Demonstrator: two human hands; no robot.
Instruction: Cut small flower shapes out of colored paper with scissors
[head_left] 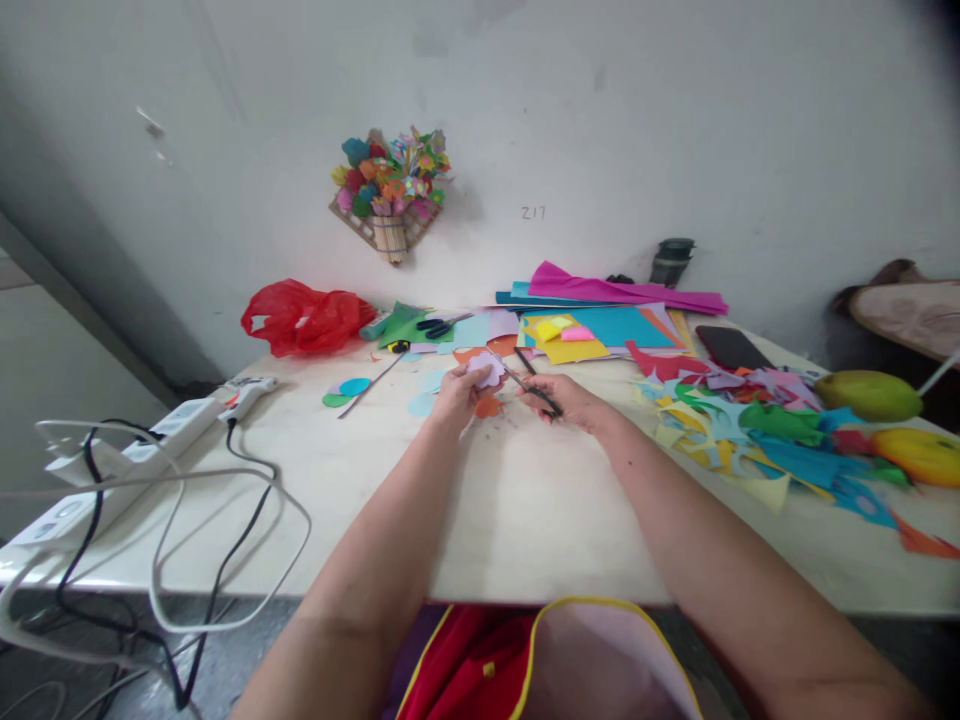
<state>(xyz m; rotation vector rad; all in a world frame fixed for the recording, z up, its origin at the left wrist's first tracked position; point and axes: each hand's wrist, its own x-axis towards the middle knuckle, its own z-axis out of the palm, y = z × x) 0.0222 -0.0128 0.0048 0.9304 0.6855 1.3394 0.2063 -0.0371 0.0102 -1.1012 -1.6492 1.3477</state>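
My left hand [456,394] pinches a lilac piece of paper [487,371] with a scalloped, flower-like edge. In my right hand [568,400] is a pair of scissors [544,400], its fingers closed around the dark handles. The metal blades point up and left, reaching the right edge of the lilac paper. Whether the blades are apart is too small to tell. Orange paper pieces [489,406] lie on the table just below the lilac paper. Pale blue paper circles [421,404] rest to the left of my left hand, and a dark pen-like stick [524,361] lies beyond the scissors.
Paper scraps [780,425] and two yellow-green fruits [868,395] cover the right side, near a dark phone [731,348]. Coloured sheets [592,330], second scissors [435,326] and a red plastic bag [304,318] lie at the back. A power strip [127,470] with loose cables occupies the left.
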